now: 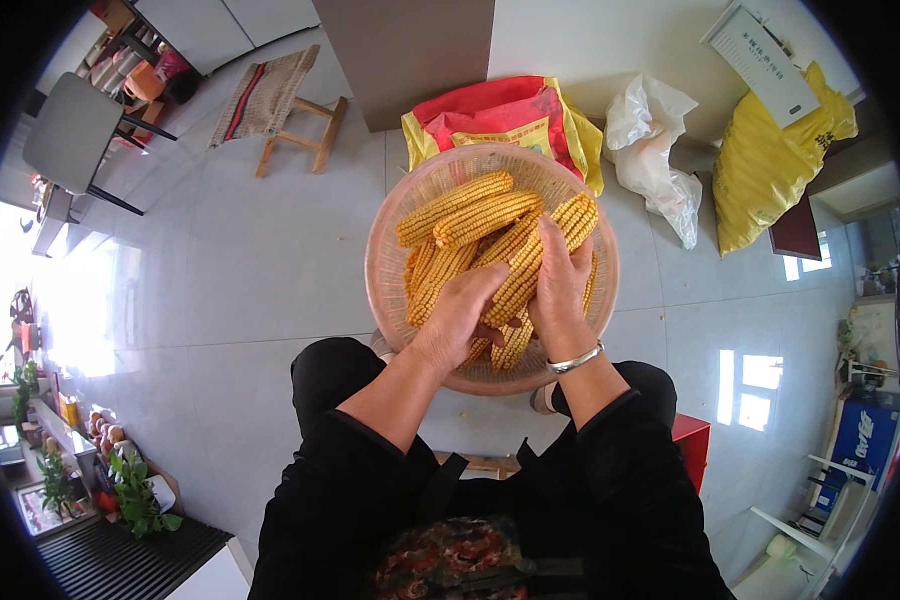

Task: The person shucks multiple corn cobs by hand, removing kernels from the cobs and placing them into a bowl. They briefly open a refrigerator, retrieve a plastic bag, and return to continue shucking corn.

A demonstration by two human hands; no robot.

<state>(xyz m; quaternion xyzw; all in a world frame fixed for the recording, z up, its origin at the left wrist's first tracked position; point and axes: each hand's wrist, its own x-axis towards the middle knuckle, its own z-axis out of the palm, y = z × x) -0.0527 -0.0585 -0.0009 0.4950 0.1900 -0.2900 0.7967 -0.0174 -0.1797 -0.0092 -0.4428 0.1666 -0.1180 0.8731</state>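
Observation:
Both my hands hold one ear of dried yellow corn (529,266) slantwise above a pink plastic basket (381,281). My left hand (456,315) grips its lower end, thumb on the kernels and fingers curled underneath. Around the upper part is my right hand (560,289), its thumb lying along the cob; a silver bangle circles that wrist. Several more corn ears (487,217) are piled inside the basket, kernels still on them. My hands and the held ear hide some of the pile.
Behind the basket lies a red and yellow sack (495,120). A white plastic bag (652,157) and a full yellow sack (772,165) stand at the right. A folding stool (270,105) and a grey chair (75,131) are at left. Beside my right leg is a red box (692,446).

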